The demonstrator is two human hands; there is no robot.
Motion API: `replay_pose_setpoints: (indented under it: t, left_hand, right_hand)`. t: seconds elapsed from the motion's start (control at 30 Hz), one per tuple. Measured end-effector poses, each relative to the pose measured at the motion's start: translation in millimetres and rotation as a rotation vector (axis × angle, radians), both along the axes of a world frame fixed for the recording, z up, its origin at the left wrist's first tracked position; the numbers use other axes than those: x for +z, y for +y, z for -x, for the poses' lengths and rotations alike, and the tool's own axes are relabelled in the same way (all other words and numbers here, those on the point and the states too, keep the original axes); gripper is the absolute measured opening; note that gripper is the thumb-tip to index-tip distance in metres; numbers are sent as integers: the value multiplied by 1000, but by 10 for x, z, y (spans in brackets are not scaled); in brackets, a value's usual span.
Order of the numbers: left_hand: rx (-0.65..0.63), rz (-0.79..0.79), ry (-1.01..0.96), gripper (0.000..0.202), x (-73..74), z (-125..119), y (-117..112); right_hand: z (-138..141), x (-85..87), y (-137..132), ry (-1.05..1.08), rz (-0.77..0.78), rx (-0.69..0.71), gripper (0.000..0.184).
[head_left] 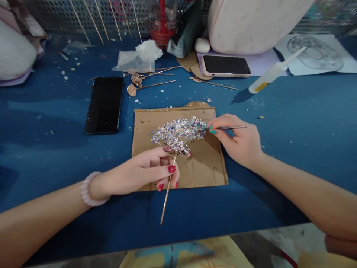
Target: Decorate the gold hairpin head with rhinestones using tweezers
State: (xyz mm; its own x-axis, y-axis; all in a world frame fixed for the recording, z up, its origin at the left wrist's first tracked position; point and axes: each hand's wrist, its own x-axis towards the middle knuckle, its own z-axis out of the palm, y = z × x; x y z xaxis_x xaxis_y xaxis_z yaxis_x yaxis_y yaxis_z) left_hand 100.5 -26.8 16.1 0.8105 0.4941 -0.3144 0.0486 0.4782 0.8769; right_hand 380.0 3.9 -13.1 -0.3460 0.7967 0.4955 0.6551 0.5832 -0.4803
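On a cardboard sheet (206, 167) lies a glitter heap (178, 132). The left hand (145, 173) pinches a gold stick (167, 195) at its six o'clock; the right hand (240, 143), at three o'clock, holds a thin tool (232, 127) to it.

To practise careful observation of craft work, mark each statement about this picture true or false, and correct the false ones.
1. The left hand holds a thin gold stick over the cardboard. True.
2. The right hand is empty. False: its grip pinches a thin metal tool that points at the glittery pile.
3. The black phone lies on the cardboard. False: it lies on the blue table, to the left of the cardboard.
4. A pale bead bracelet sits on the left wrist. True.
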Motion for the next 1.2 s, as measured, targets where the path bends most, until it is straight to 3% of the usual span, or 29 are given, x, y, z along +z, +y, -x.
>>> replay_pose_setpoints:
  t: [0.33,0.6,1.07,1.2]
  left_hand:
    - [-14,7,-9,42,-30,17,-1]
    - [-12,13,-12,40,-14,17,-1]
    - [-13,13,-25,43,-39,19,0]
    - [-1,18,-21,42,-38,23,-4]
  right_hand:
    - [12,37,-11,24,-8,147,12]
    - [4,25,0,23,1,82,11]
    - [63,34,-13,93,-7,226,11]
    - [74,25,-13,74,-14,141,12]
